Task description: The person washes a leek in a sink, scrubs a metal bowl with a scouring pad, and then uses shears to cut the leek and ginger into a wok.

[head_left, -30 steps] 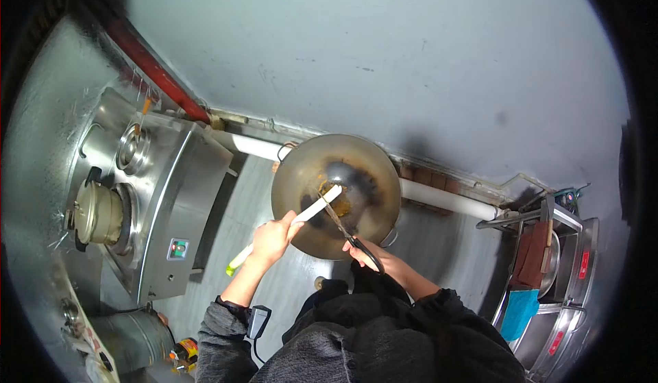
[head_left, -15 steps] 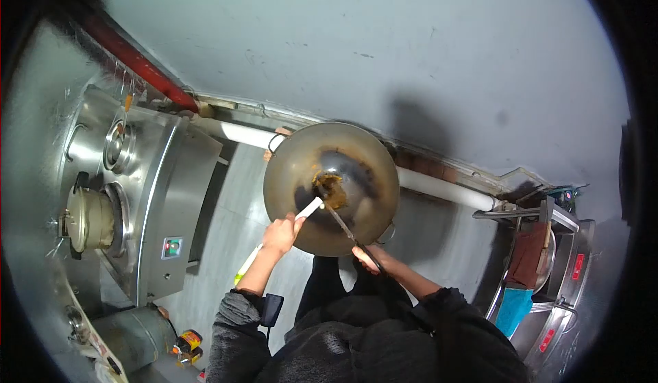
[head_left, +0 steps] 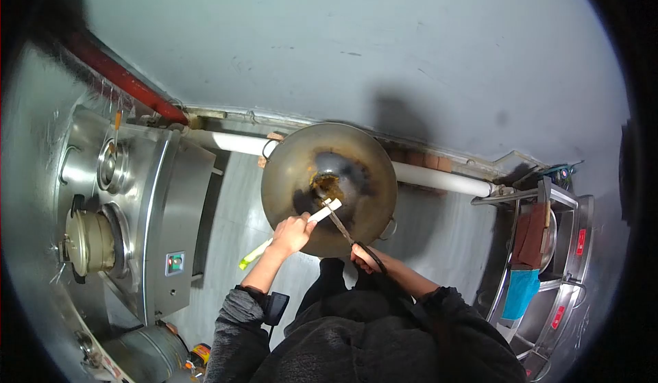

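My left hand (head_left: 292, 234) is closed around a scallion (head_left: 324, 211), its white end pointing up and right over the wok and its green end low on the left. In my right hand (head_left: 364, 256) is a pair of scissors (head_left: 340, 227) with black handles, and its blades meet the scallion close to the white tip. Whether the blades are apart or closed is too small to tell. Beneath both hands is a large round metal wok (head_left: 284, 167), with dark stains and brownish-yellow matter at its centre.
A steel stove (head_left: 154, 212) stands on the left, with a lidded pot (head_left: 89, 241) on it. White pipe (head_left: 442, 178) runs along the wall behind the wok. To the right is a steel rack (head_left: 565, 249) with a blue cloth (head_left: 521, 294). A metal cylinder (head_left: 147, 354) sits lower left.
The scallion lies flatter, and its white tip has moved right, across the scissor blades. My left hand has shifted slightly right. The whole view has shifted a little.
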A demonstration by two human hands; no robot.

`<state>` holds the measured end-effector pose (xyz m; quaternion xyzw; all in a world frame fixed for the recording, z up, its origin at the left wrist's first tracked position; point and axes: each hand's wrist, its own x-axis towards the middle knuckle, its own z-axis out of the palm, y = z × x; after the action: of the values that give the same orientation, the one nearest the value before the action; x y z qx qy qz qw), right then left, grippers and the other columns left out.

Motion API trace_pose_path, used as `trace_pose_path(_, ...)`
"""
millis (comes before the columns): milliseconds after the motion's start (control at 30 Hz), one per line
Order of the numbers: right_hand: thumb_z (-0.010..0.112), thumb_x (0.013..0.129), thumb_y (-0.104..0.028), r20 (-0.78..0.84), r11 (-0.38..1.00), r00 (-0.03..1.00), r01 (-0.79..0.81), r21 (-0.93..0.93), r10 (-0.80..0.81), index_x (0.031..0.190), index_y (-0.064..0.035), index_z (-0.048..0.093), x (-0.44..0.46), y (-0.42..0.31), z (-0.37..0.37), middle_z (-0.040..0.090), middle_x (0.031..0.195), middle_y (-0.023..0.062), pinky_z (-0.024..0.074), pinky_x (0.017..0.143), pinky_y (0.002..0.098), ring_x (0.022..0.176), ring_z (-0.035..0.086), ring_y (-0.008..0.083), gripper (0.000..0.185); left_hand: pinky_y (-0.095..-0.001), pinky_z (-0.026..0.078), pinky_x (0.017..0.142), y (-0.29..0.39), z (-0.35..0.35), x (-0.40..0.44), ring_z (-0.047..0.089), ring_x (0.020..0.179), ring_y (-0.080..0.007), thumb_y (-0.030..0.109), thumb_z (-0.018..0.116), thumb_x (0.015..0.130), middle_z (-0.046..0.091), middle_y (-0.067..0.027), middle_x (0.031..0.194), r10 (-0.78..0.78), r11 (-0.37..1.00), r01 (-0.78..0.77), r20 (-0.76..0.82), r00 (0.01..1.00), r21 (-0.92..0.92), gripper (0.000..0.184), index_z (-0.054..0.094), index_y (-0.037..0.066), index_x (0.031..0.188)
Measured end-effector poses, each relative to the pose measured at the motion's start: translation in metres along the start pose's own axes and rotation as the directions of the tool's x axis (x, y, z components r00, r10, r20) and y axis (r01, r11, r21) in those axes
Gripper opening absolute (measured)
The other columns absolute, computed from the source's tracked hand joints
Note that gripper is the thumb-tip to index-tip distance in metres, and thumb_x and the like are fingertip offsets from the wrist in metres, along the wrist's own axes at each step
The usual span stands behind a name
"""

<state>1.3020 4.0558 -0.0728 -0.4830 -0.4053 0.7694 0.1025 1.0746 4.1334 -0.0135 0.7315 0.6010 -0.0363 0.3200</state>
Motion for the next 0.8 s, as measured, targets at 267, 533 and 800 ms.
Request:
trace_pose_path(267,0.03,0.077,-0.066,-0.129,0.98,0.989,-0.1,-0.173,0.078,0.051,-0.0067,0.038,-0.017,-0.024,0.001,0.037,0.044,0.0019,0.0328,0.034,0.028,0.035,0.037,0.0119,0.066,-0.0479,0.043,0.064,0.001,-0.003,0.011,0.056,0.074,-0.038,0.036,0.039,0.086,0.059,-0.0188,0.074,0.016,0.995,-0.015,-0.012,1.0,0.103,0.031,0.049,0.008,0.093)
trace_pose_path(533,0.031,0.072,-0.072,-0.085,0.989,0.996,-0.023,-0.146,0.011,0.072,0.0007,0.049,-0.016,-0.003,-0.008,0.042,0.05,0.0043,0.0321,0.038,0.0274,0.043,0.042,0.0145,0.075,-0.0481,0.044,0.065,-0.001,-0.007,0.017,0.058,0.072,-0.0368,0.041,0.034,0.086,0.06,-0.0171,0.073,-0.056,0.987,0.06,-0.032,0.998,0.147,0.037,0.044,0.009,0.101)
trace_pose_path(800,0.032,0.075,-0.069,-0.042,0.969,0.991,0.115,-0.22,-0.127,0.096,0.0056,0.047,-0.034,-0.036,0.002,0.047,0.074,0.0082,0.0358,0.055,0.0262,0.072,0.045,0.012,0.079,-0.0457,0.042,0.074,0.003,-0.002,0.021,0.054,0.085,-0.0394,0.028,0.04,0.084,0.057,-0.0257,0.083,-0.037,0.996,0.038,0.024,0.999,-0.083,0.031,0.052,-0.001,0.088)
